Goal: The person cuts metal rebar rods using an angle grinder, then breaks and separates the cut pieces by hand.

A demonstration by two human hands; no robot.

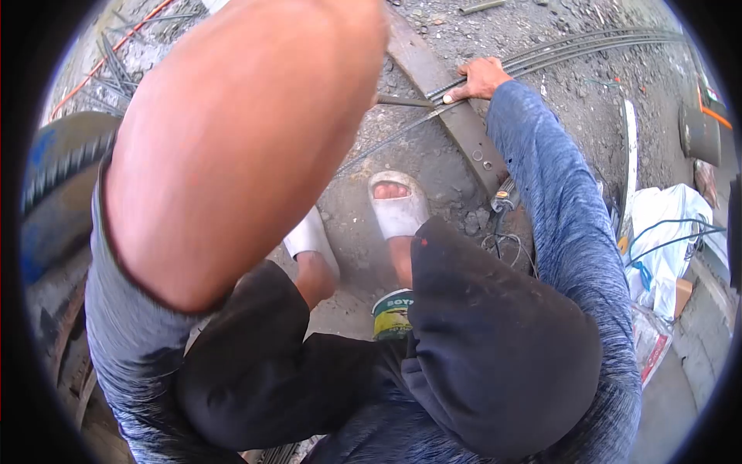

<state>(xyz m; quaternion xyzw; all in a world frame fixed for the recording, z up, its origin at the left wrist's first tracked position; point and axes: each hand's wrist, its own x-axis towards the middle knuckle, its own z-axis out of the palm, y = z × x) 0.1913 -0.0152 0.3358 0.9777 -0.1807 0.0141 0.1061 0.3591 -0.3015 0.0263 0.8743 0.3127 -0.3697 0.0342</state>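
My right hand (pixel 481 80) is closed over a bundle of thin steel rods (pixel 572 50), its thumb pressing near their ends on a long plank (pixel 464 138). From there one thin rod (pixel 386 141) runs down and left over the ground. A dark bar (pixel 406 101) reaches the same spot on the plank, its other end hidden behind my left forearm (pixel 255 147). That bare forearm is raised close to the camera and fills the upper left. My left hand lies outside the picture.
A power tool (pixel 505 197) with a cord lies by the plank's near end. Two washers (pixel 481 158) rest on the plank. A labelled bucket (pixel 392 313) sits beneath me. To the right is a white plastic bag (pixel 666 240); cut rods (pixel 116 69) lie upper left.
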